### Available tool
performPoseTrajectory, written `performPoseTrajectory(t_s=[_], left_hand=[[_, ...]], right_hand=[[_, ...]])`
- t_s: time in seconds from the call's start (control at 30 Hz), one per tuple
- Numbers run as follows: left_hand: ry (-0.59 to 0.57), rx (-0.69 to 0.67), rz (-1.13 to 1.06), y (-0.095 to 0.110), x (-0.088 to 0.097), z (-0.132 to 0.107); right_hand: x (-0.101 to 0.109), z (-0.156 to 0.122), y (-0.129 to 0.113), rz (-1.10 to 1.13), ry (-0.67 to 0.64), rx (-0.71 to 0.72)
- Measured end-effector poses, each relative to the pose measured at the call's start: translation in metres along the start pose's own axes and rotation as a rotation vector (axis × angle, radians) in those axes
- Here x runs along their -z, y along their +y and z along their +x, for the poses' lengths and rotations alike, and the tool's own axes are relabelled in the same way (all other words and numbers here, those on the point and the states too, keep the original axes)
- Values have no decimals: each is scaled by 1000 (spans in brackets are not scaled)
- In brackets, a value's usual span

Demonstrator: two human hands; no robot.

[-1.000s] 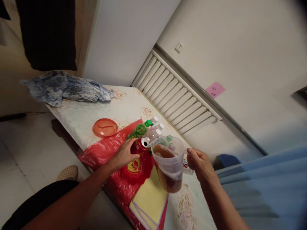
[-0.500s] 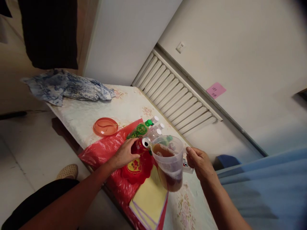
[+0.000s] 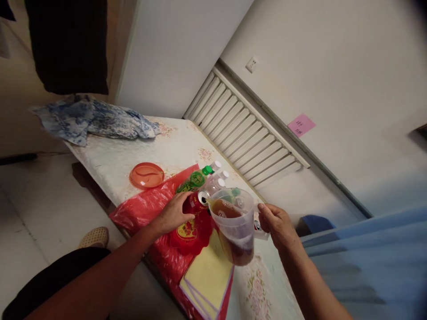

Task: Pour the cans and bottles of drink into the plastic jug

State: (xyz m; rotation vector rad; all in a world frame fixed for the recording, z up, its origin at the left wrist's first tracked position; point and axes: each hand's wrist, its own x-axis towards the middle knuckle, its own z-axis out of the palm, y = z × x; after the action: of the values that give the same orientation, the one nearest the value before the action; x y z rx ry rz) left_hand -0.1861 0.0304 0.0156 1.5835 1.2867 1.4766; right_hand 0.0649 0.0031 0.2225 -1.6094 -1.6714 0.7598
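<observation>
My left hand (image 3: 175,213) is wrapped round a red drink can (image 3: 195,202), whose opened top tilts toward the pitcher. Closed on the handle of a clear plastic pitcher (image 3: 238,231), my right hand (image 3: 276,222) holds it up, tilted. Brown, foamy liquid lies inside the pitcher, and its spout is right at the can's opening. Whether liquid is flowing between them I cannot tell. Below the can is a red scalloped dish (image 3: 202,235) with a yellow print. A folded yellow cloth (image 3: 208,275) lies in front of it.
Behind the can stand a green-capped bottle (image 3: 195,180) and several white-capped bottles (image 3: 218,184). A red plastic bag (image 3: 133,213) and an orange lid (image 3: 147,175) lie on the flowered tablecloth (image 3: 116,153). Patterned fabric (image 3: 110,122) sits at the far left; a radiator (image 3: 247,129) lines the wall.
Very little differs. The can leans slightly more toward the pitcher's spout, and both hands keep their hold in nearly the same place.
</observation>
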Motion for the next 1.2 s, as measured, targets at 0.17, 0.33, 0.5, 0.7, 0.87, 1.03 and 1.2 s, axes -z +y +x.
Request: performPoseTrajectory(t_s=[0.17, 0.33, 0.5, 0.7, 0.87, 1.03, 1.2], left_hand=[[-23, -4, 15, 0, 1, 0], [-26, 3, 13, 1, 1, 1], [-36, 7, 12, 2, 2, 0], [-64, 14, 33, 3, 2, 0], [-58, 17, 44, 2, 2, 0], [-63, 0, 52, 0, 1, 0], [-68, 12, 64, 2, 2, 0]], right_hand=[[1, 1, -1, 0, -14, 4], [2, 1, -1, -7, -19, 11], [3, 1, -1, -26, -29, 1], [3, 1, -2, -67, -37, 0], [3, 1, -3, -63, -41, 6], [3, 1, -4, -61, -41, 12], [2, 0, -7, -77, -41, 8]])
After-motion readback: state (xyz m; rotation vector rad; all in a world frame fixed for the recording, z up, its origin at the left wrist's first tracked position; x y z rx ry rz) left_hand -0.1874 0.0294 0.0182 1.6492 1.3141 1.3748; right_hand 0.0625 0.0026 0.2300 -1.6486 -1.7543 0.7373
